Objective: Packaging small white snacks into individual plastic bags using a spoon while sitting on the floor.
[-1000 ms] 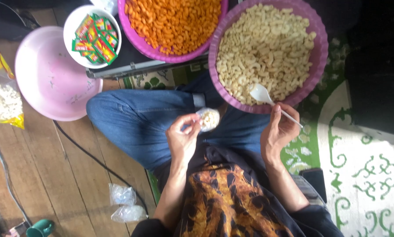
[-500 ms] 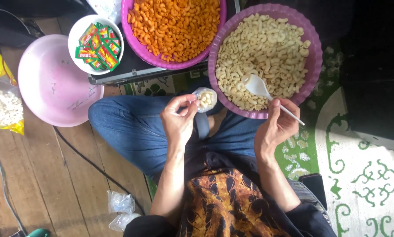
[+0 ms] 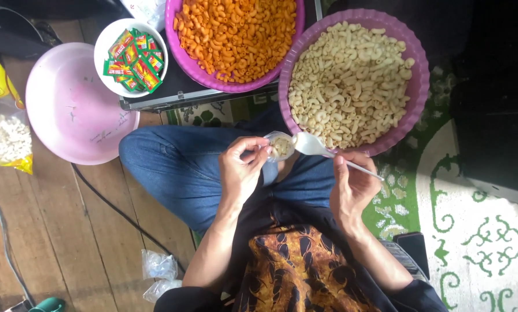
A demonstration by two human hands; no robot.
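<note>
Seen from above, a person sits cross-legged in blue jeans on a wooden floor [image 3: 57,231] beside a green and white patterned rug [image 3: 478,231]. The left hand [image 3: 241,170] is closed around a small clear plastic bag [image 3: 280,145], fingers pinching its mouth open; the bag holds a few pale macaroni pieces and sits just above the person's knee. The right hand [image 3: 351,185] grips the thin handle of a white plastic spoon [image 3: 312,144], whose bowl rests at the opening of the bag, touching it. Just behind the spoon, close to the right hand, stands a purple basin of pale macaroni [image 3: 351,81], filled nearly to its rim. To its left, touching or almost touching it, is a second purple basin of orange macaroni [image 3: 236,34], which rests on a dark flat case with a metal edge [image 3: 178,98]. Left of that sits a white bowl of small red and green sachets [image 3: 132,55], and partly under it lies an upturned pale pink basin [image 3: 74,110]. At the far left edge lies a yellow and clear packet of pale snacks [image 3: 2,130]. A thin black cable [image 3: 109,208] runs across the floor near the person's knee, and a few crumpled clear plastic bags [image 3: 158,271] lie by the left elbow. The person wears a dark top with an orange and black patterned front.
</note>
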